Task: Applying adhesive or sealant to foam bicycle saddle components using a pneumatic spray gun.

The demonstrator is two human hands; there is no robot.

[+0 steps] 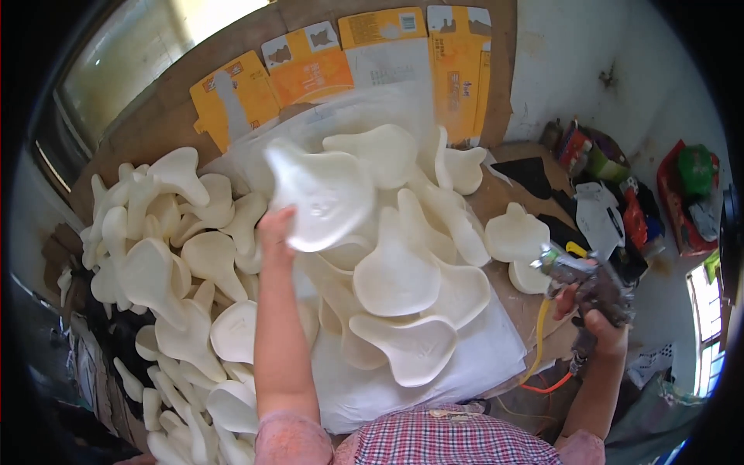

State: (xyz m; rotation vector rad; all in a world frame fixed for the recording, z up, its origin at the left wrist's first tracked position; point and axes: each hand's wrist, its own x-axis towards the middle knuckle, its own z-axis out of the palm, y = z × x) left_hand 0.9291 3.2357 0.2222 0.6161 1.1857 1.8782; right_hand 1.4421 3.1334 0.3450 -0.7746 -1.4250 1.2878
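My left hand (pixel 275 234) grips a cream-white foam bicycle saddle pad (pixel 329 200) by its edge. The pad is lifted above the middle pile, its inner face with small raised marks turned up. My right hand (pixel 598 319) is wrapped round a spray gun (pixel 597 285), whose body is smeared and crusted. The gun's nozzle points left, at the right side of the pile. From its handle hangs a yellow hose (pixel 539 341) that joins an orange one. Under and around the lifted pad lie several similar saddle pads (pixel 395 271), overlapping on a white sheet (pixel 496 349).
A larger heap of saddle pads (pixel 194 256) fills the left side. Flattened yellow cartons (pixel 310 62) line the back. At the right are dark scraps (pixel 523 177), a white sheet piece (pixel 598 217) and a red container with a green bag (pixel 695 172). Two pads (pixel 515 232) sit near the gun.
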